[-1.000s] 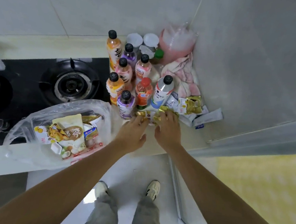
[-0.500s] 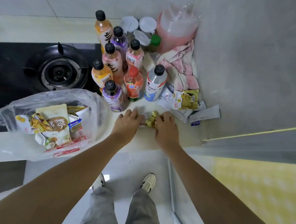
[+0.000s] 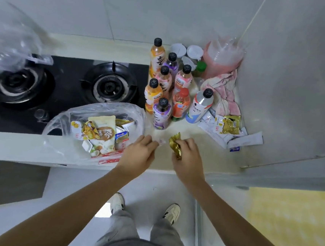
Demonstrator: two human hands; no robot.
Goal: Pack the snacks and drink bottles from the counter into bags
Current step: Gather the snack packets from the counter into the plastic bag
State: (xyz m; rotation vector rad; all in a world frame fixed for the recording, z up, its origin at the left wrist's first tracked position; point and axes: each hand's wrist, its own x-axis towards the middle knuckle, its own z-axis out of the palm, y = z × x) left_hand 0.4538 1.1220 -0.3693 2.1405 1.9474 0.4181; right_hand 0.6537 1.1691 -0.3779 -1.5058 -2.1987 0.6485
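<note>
My right hand [image 3: 189, 157] grips a crumpled gold snack packet [image 3: 175, 145] just above the counter's front edge. My left hand [image 3: 140, 153] pinches a small pale packet [image 3: 161, 141] beside it. A clear plastic bag [image 3: 136, 113] lies open to the left on the counter, with several snack packs [image 3: 101, 134] inside. Behind the hands stand several drink bottles [image 3: 161, 113] with orange, pink, purple and red labels, plus a white one [image 3: 200, 106]. More flat snack packets [image 3: 228, 125] lie at the right by the wall.
A black gas hob with two burners [image 3: 109, 87] fills the counter's left. Another clear bag [image 3: 10, 44] hangs blurred at far left. A pink cloth [image 3: 226, 97], stacked cups [image 3: 222, 57] and white lids [image 3: 186, 50] sit in the back corner. Wall at right.
Both hands drew back from the bottles toward the counter's front edge and moved apart. The right hand now holds the gold packet, and the left a small pale one.
</note>
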